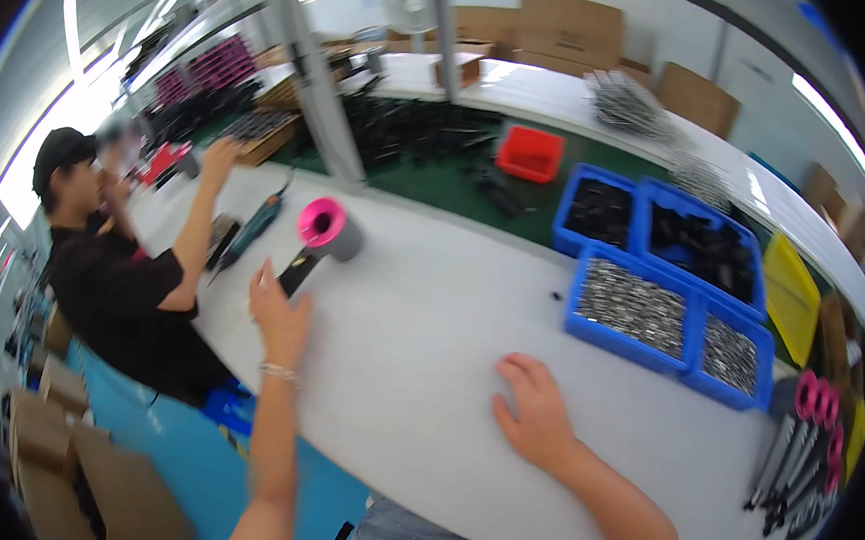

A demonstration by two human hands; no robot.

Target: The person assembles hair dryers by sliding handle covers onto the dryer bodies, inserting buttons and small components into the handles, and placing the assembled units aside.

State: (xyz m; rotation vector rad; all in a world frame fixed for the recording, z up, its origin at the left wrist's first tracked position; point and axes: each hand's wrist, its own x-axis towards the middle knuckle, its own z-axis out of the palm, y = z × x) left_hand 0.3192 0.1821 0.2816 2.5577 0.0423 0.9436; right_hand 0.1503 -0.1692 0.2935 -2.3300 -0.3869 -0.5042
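My left hand (281, 318) reaches over the left part of the white table, with thumb and fingers apart. Right by its fingertips is the black handle (298, 273) of a hair-dryer-shaped piece, which has a grey barrel (346, 241) and a pink ring (321, 222) at its end. Whether the fingers touch the handle is hard to tell. My right hand (535, 410) is low over the middle of the table, fingers slightly bent, thumb apart, nothing in it.
Blue bins (629, 352) of small metal parts and black pieces (597, 213) stand at the right. Similar pink-ringed pieces (810, 437) lie at the far right. A red bin (531, 155) sits behind. At left are a power screwdriver (255, 223) and a co-worker (116, 278) with raised arm.
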